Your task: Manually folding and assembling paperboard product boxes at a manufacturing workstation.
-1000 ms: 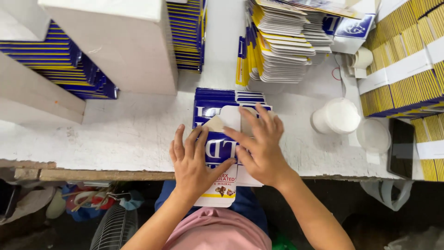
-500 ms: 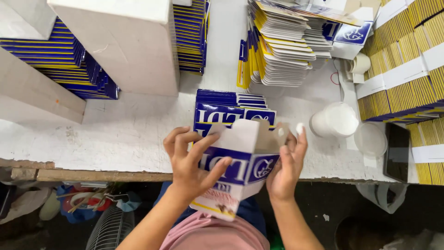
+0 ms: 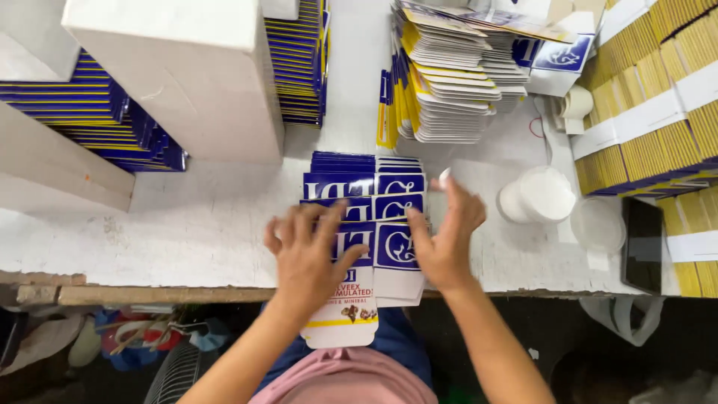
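Observation:
A row of flattened blue-and-white cartons [image 3: 351, 187] lies overlapped on the white worktable [image 3: 187, 232], running toward me over the front edge. My left hand [image 3: 307, 258] presses flat on the nearest carton [image 3: 348, 307], fingers spread. My right hand [image 3: 449, 232] rests on the same carton's right side, fingers apart, thumb on its blue panel. Neither hand grips anything.
Stacks of blue and yellow flat cartons [image 3: 441, 82] stand behind. A large white box [image 3: 187, 75] sits at left. At right stand a white tub [image 3: 538, 194], a clear lid [image 3: 598, 224], a dark phone [image 3: 643, 243] and bundled yellow cartons [image 3: 658, 112].
The carton was lifted and opened between both hands half a second ago; now it lies flattened on the row with both hands pressing on it.

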